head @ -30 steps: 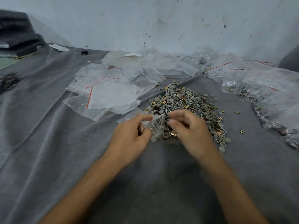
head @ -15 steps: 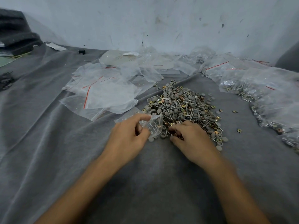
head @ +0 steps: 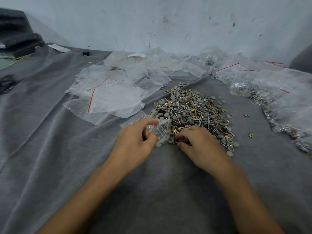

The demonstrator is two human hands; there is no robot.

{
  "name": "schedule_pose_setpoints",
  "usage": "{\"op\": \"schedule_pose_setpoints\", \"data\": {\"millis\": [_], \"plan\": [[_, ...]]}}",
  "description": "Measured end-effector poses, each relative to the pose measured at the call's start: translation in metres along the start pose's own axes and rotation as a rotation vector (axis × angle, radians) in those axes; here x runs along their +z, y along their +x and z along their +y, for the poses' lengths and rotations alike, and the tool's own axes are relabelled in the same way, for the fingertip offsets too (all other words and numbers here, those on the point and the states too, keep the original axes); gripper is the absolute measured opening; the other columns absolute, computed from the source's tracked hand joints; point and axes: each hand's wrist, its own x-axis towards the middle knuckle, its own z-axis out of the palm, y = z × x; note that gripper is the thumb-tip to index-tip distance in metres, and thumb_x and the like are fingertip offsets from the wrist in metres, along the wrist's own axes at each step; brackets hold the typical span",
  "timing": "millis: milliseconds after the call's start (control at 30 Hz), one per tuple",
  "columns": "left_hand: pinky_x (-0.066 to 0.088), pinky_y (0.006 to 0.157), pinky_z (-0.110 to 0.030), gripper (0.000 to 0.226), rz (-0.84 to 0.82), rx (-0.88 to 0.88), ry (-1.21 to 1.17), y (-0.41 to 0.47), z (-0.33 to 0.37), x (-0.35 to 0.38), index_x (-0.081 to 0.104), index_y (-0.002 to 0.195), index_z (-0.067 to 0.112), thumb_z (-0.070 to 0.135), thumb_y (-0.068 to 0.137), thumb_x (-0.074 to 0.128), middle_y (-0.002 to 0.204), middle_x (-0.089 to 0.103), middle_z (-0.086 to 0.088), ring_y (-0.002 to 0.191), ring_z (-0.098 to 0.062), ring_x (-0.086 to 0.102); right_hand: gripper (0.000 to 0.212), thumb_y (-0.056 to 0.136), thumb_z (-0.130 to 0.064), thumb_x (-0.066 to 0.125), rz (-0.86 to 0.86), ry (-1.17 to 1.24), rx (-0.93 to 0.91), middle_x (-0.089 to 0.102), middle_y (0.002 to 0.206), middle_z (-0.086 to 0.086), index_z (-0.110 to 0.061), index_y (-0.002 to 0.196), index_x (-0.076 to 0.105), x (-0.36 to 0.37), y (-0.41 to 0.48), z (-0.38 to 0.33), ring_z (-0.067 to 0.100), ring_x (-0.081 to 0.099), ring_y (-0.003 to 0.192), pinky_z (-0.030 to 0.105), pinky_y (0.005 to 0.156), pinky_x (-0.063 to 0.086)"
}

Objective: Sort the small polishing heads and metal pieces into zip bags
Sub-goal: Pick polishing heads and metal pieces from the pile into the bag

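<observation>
**A:** What lay on the left?

**B:** Empty zip bags (head: 114, 97) were spread over the grey cloth (head: 50, 149) covering the worktop, left of the hands and farther off.

**A:** And the hands?

**B:** The left hand (head: 135, 144) held a small zip bag (head: 162, 130) at the heap's near-left edge. Its grip pinched the bag between thumb and forefinger, and a few stemmed pieces showed inside. Just right of it, the right hand (head: 200, 146) had its fingers curled into the near edge of the pile of polishing heads and metal pieces (head: 190, 110). I couldn't tell whether that grip had caught anything.

**A:** What might have gone wrong?

**B:** The bag looked slack, so a piece could have missed its mouth. Heads, stems and brass clips lay tangled, so one pick might have dragged the wrong kind along. Strays could also have rolled toward the filled bags (head: 270, 92) on the right.
</observation>
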Motion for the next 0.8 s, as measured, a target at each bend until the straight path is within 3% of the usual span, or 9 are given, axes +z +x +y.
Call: {"op": "schedule_pose_setpoints", "data": {"millis": [300, 800], "plan": [[0.043, 0.064, -0.019, 0.032, -0.008, -0.007, -0.010, -0.0008, 0.0001, -0.0002, 0.066, 0.122, 0.035, 0.022, 0.094, 0.061, 0.069, 0.061, 0.012, 0.066, -0.005, 0.060, 0.021, 0.095, -0.041, 0.067, -0.010, 0.025, 0.022, 0.056, 0.106, -0.013, -0.034, 0.115, 0.068, -0.0004, -0.0026, -0.0012, 0.015, 0.052, 0.106, 0.033, 0.087, 0.045], [0.051, 0.068, -0.028, 0.032, -0.010, -0.003, -0.013, -0.0011, 0.0031, -0.0033, 0.067, 0.123, 0.033, 0.021, 0.094, 0.062, 0.068, 0.062, 0.009, 0.066, -0.006, 0.060, 0.024, 0.106, -0.025, 0.047, 0.050, -0.060, 0.059, 0.063, 0.114, -0.001, -0.023, 0.120, 0.067, 0.0061, -0.0011, -0.0051, 0.021, 0.052, 0.106, 0.035, 0.085, 0.042]]}}
